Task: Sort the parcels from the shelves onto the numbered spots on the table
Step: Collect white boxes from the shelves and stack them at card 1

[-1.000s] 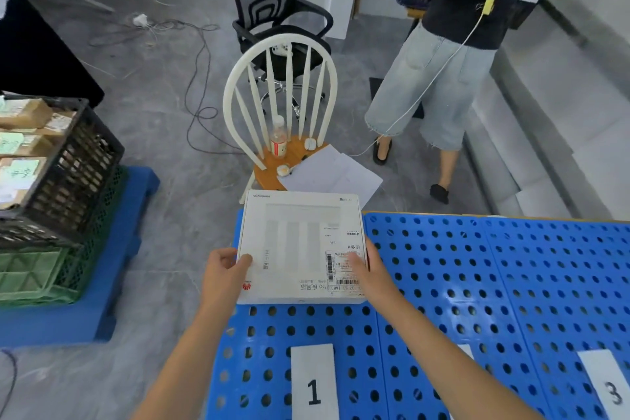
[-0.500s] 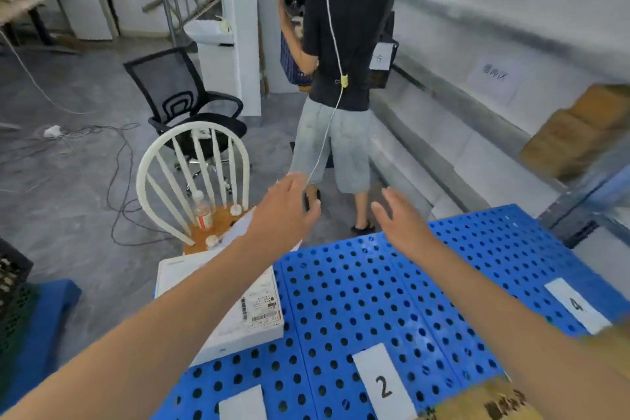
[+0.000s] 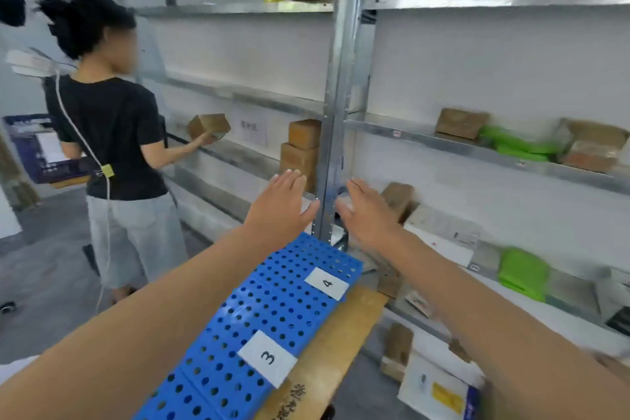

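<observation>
Ahead, the metal shelves (image 3: 477, 150) fill the middle and right of the view. Their upright post (image 3: 335, 112) rises just past the far corner of the worktop (image 3: 272, 310), between the two raised hands. At the left another person (image 3: 112, 133) stands before the shelves and holds a brown box (image 3: 208, 124) at a shelf edge.

The worktop is blue with many holes, and a wooden strip (image 3: 327, 361) runs along its right edge.

The parcels lie on the shelves. Stacked brown boxes (image 3: 301, 150) stand just left of the post. A flat white parcel (image 3: 439, 242) and a green bag (image 3: 523, 273) lie on the low shelf at the right.

The left hand (image 3: 281, 206) and the right hand (image 3: 370, 211) are above the far corner of the worktop. Their fingers are straight, so each grip is released and holds nothing. The right hand partly hides a small brown parcel (image 3: 397, 198) on the low shelf; if it touches it, I cannot tell.

Label 3 (image 3: 267, 356) and label 4 (image 3: 327, 283) lie near the right edge, with 4 at the far corner.
</observation>
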The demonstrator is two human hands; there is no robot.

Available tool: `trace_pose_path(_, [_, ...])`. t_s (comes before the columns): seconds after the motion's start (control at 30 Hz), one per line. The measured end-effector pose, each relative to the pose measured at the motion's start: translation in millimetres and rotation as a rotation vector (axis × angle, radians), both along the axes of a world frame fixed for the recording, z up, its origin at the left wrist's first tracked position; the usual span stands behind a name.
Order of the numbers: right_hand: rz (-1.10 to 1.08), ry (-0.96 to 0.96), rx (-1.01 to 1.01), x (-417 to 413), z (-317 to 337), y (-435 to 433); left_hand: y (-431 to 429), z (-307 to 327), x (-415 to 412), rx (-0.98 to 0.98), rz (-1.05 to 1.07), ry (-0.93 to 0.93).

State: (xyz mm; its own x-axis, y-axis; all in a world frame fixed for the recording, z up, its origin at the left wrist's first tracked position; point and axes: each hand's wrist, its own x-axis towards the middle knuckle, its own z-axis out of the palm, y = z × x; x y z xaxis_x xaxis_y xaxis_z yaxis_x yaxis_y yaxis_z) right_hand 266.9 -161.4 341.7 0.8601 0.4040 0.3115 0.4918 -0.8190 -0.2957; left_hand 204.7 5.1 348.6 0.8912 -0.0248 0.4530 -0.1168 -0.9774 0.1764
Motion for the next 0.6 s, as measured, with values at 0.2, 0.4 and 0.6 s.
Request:
trace_pose_path(0.2, [-0.256, 0.025, 0.039, 19, -12, -165, -142, 0, 70, 0.023, -0.194, 0.081])
trace_pose_path(0.4, [-0.416, 0.07, -0.03, 56, -34, -264, -229, -6, 139, 0.051, -0.335, 0.1])
trace_pose_path(0.6, [-0.483, 0.156, 0.028, 123, -59, -289, -272, -35, 222, 0.084, -0.418, 0.125])
